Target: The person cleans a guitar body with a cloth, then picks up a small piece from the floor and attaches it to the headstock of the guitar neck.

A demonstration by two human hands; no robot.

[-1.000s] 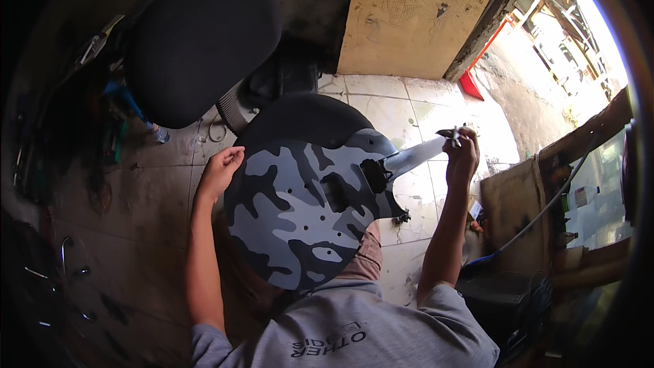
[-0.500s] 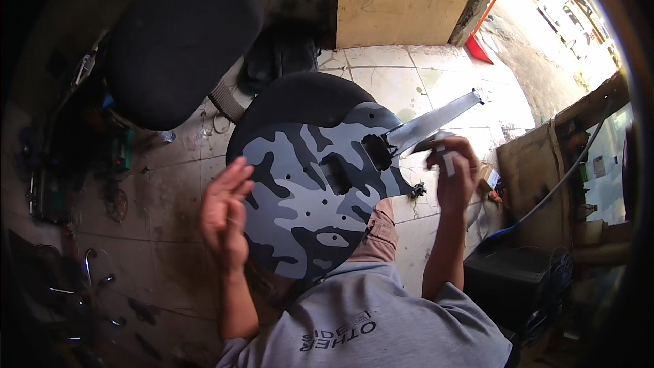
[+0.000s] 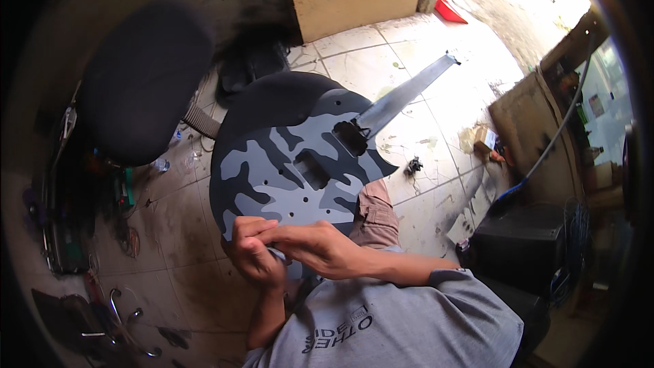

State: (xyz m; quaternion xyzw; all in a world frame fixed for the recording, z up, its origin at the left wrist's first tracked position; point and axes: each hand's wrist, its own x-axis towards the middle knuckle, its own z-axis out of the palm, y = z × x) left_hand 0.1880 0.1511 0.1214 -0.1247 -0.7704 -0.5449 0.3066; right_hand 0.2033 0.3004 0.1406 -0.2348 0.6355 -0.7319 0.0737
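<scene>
Tiled floor [image 3: 170,228] spreads under one guitar [image 3: 279,153], grey-and-black camouflage, with one neck [image 3: 407,97], two big cut-outs [image 3: 313,172] and at least five small holes [image 3: 305,199]. It lies over the person's leg [image 3: 379,219], just beyond and beneath the left hand [image 3: 257,259] and right hand [image 3: 317,249], both meeting at its near edge, fingers [image 3: 286,233] curled close; what they pinch, I can't tell.

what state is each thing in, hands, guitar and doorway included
left hand, fingers bent, against the right hand; contents unclear
right hand, fingers bent; contents unclear
guitar body, camouflage-patterned, cavities uncovered
guitar neck, joined to the body, no strings visible
doorway, open
</scene>
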